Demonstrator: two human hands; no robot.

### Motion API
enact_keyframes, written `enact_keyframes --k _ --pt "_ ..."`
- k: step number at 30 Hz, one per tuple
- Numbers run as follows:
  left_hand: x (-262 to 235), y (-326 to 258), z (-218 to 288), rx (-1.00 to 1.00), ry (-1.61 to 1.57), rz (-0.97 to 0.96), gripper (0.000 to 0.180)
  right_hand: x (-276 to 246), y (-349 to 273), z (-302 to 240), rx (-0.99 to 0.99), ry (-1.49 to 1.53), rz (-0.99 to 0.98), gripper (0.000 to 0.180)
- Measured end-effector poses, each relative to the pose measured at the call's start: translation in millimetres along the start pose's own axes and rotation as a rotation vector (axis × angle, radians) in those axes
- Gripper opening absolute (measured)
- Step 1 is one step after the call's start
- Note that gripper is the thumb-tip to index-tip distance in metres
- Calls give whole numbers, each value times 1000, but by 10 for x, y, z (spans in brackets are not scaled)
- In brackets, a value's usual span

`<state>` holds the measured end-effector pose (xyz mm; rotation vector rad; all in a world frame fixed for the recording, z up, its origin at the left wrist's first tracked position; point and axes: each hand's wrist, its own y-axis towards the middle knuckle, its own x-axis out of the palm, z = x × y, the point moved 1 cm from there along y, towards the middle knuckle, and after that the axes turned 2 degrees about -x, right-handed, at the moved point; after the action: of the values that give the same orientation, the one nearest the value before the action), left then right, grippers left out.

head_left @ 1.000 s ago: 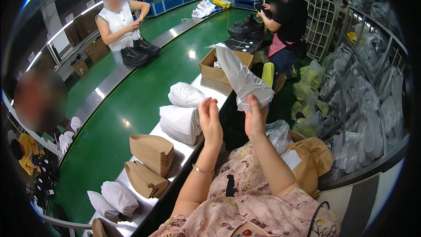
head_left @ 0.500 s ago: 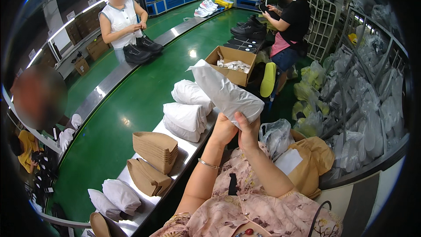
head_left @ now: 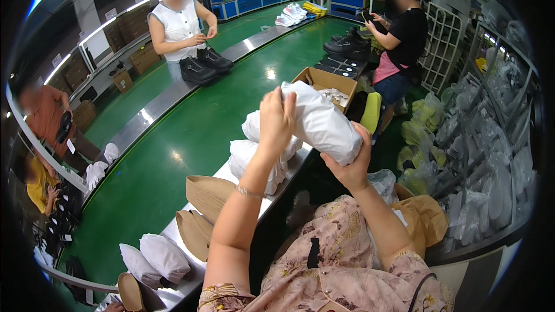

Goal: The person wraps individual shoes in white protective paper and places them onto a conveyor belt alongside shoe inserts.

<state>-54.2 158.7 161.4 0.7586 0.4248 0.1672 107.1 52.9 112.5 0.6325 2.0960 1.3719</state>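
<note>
Holding a white paper bundle [head_left: 325,120] in the air, the person works at what looks like tucking or smoothing the wrapping, and here is how to get it neat. The right hand [head_left: 351,159] is the anchor and does best to keep the wrist quiet and the grip firm, without crushing the rounded end. The left hand [head_left: 276,117] is the one for finish: small moves, paper drawn snug along the far end, loose edges laid flat. Too hard a pull there could tear the sheet, I'd judge, and too soft a one could leave a baggy fold. What's inside, nobody can tell from here!

Now look at the fingers. The bundle lies slantwise between the two hands, its upper end toward the left, its lower end down by the right. The right fingers curl around that lower end, thumb along the near edge, clearly gripping. The left fingers point up, bent close beside the upper end, thumb against the paper; whether they pinch a fold or merely touch, I can't tell.

Beneath it all runs the bench [head_left: 296,163], with more white bundles [head_left: 241,153] near the left forearm, and just beyond, a cardboard box [head_left: 332,79].
</note>
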Motion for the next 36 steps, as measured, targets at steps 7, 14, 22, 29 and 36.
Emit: enact_keyframes --k 7,14,22,29,36 --pt "2 727 -994 -569 -547 -346 41 652 91 474 308 275 -44 79" --pt "418 587 -1881 -393 210 -403 46 1347 -795 979 518 243 6 84" --pt "350 391 -2728 -973 35 -682 84 1605 -1142 1026 572 109 -134 92" --pt "885 553 -2611 -1145 -364 -792 84 1452 -948 1611 539 -42 -146 94" --pt "1391 739 -2577 -1065 -372 -768 91 1347 -659 2233 527 -8 -193 91"
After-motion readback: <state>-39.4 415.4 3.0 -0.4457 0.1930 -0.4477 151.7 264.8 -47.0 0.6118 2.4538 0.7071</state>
